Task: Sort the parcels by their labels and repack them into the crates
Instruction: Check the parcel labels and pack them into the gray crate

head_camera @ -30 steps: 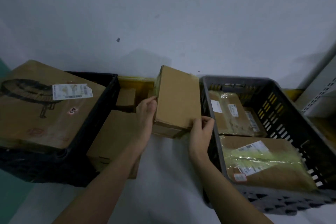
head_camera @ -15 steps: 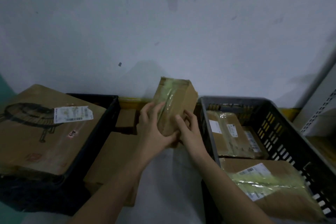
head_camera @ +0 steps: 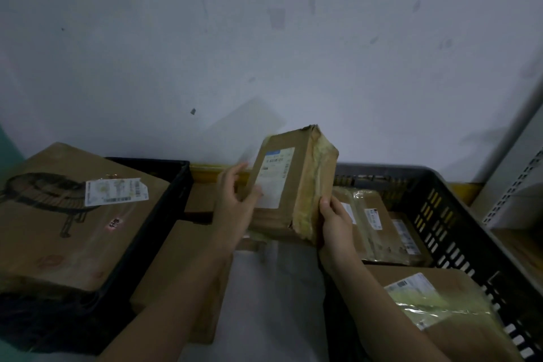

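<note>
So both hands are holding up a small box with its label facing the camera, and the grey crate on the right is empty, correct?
Not quite. The head view shows the grey crate already holds several labelled parcels. The rest is right: left hand and right hand hold the box, label toward the camera.

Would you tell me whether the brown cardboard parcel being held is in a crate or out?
Out: both hands hold the brown cardboard parcel up between the crates, label facing the camera.
</note>
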Available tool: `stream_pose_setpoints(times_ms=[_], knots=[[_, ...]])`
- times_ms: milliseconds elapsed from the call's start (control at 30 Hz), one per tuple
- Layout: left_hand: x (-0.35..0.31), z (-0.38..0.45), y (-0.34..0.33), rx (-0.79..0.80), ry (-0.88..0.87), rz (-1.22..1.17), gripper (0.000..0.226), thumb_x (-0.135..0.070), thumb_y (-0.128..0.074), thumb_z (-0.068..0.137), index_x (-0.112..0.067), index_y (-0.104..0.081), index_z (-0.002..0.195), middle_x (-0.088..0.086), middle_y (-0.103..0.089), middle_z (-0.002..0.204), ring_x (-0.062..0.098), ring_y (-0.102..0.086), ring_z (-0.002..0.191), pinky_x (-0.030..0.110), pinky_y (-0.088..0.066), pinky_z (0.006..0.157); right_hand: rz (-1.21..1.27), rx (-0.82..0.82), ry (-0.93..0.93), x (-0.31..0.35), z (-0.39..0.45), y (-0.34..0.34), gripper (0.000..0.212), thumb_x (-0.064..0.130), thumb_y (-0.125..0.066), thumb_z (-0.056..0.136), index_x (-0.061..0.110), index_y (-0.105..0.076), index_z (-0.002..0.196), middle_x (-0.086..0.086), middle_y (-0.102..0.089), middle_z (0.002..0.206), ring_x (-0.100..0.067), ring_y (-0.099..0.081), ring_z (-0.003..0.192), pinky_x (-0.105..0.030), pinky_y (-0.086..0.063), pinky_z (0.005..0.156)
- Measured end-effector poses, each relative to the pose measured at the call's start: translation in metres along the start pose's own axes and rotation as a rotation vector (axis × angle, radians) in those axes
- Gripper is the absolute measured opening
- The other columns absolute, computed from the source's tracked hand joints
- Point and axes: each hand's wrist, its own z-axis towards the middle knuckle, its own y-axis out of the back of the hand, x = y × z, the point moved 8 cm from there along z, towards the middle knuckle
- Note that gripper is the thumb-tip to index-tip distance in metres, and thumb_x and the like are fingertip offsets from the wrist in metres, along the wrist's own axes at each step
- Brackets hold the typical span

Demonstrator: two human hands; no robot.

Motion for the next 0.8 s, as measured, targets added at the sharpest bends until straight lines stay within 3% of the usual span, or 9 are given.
stream_pose_setpoints(times_ms=[133, 200, 300, 467, 533, 633, 700, 800], knots=[[0.046, 0.005, 0.007, 0.057, 0.363, -0.156, 0.048, -0.035, -0.066, 0.092, -0.036, -0.048, 0.136, 0.001, -0.049, 0.143, 0.018, -0.056, 0.122, 0.042, -0.051, 0.099, 0.047, 0.057, -0.058, 0.003, 0.001, 0.003, 0.023, 0.026, -0.044, 0.106, 0.028, -0.067, 0.106, -0.003, -0.070, 0.117, -0.021, -0.065, 0.110, -0.041, -0.054, 0.094], [0.055, -0.005, -0.003, 0.142, 0.516, -0.389, 0.056, -0.041, -0.062, 0.091, -0.025, -0.047, 0.143, 0.007, -0.060, 0.137, 0.024, -0.064, 0.116, 0.041, -0.056, 0.093, 0.054, 0.077, -0.085, -0.001, 0.000, 0.001, 0.024, 0.025, -0.044, 0.106, 0.024, -0.068, 0.108, -0.004, -0.073, 0.112, -0.021, -0.068, 0.107, -0.039, -0.055, 0.091], [0.053, -0.018, -0.015, 0.231, 0.626, -0.632, 0.048, -0.044, -0.052, 0.094, -0.021, -0.056, 0.137, 0.009, -0.067, 0.128, 0.027, -0.066, 0.116, 0.037, -0.059, 0.085, 0.047, 0.114, -0.115, -0.009, 0.000, 0.000, 0.026, 0.027, -0.045, 0.106, 0.021, -0.069, 0.113, -0.005, -0.076, 0.110, -0.023, -0.070, 0.106, -0.042, -0.056, 0.092], [0.050, -0.015, -0.009, 0.217, 0.537, -0.612, 0.056, -0.046, -0.057, 0.088, -0.018, -0.056, 0.137, 0.010, -0.065, 0.131, 0.026, -0.063, 0.120, 0.042, -0.050, 0.100, -0.138, 0.110, -0.065, -0.008, 0.004, -0.001, 0.033, 0.045, -0.047, 0.103, 0.028, -0.063, 0.126, -0.002, -0.071, 0.121, -0.024, -0.066, 0.113, -0.049, -0.054, 0.096], [0.048, -0.008, -0.002, 0.154, 0.447, -0.526, 0.047, -0.041, -0.055, 0.094, -0.021, -0.055, 0.137, 0.007, -0.067, 0.128, 0.022, -0.066, 0.115, 0.038, -0.054, 0.093, -0.175, 0.147, -0.050, -0.005, 0.002, -0.004, 0.041, 0.057, -0.045, 0.099, 0.036, -0.052, 0.133, -0.001, -0.067, 0.127, -0.026, -0.063, 0.117, -0.046, -0.055, 0.088], [0.047, -0.004, 0.004, 0.070, 0.364, -0.443, 0.041, -0.035, -0.051, 0.100, -0.025, -0.051, 0.140, 0.001, -0.068, 0.125, 0.017, -0.069, 0.109, 0.031, -0.057, 0.081, -0.213, 0.295, -0.033, -0.001, -0.003, -0.016, 0.066, 0.070, -0.049, 0.088, 0.044, -0.036, 0.146, 0.008, -0.055, 0.138, -0.018, -0.056, 0.123, -0.044, -0.053, 0.095], [0.046, -0.005, 0.001, 0.050, 0.359, -0.453, 0.041, -0.034, -0.052, 0.100, -0.028, -0.049, 0.140, 0.000, -0.067, 0.125, 0.014, -0.069, 0.107, 0.028, -0.057, 0.078, -0.295, 0.359, 0.017, 0.003, -0.008, -0.023, 0.069, 0.064, -0.055, 0.086, 0.044, -0.033, 0.148, 0.011, -0.052, 0.136, -0.013, -0.056, 0.121, -0.045, -0.051, 0.101], [0.043, -0.005, -0.005, 0.045, 0.351, -0.463, 0.046, -0.034, -0.055, 0.098, -0.029, -0.045, 0.143, -0.001, -0.068, 0.124, 0.013, -0.070, 0.105, 0.027, -0.058, 0.076, -0.325, 0.333, 0.061, 0.007, -0.008, -0.021, 0.058, 0.049, -0.060, 0.092, 0.043, -0.038, 0.145, 0.012, -0.056, 0.131, -0.012, -0.058, 0.118, -0.045, -0.051, 0.103]])
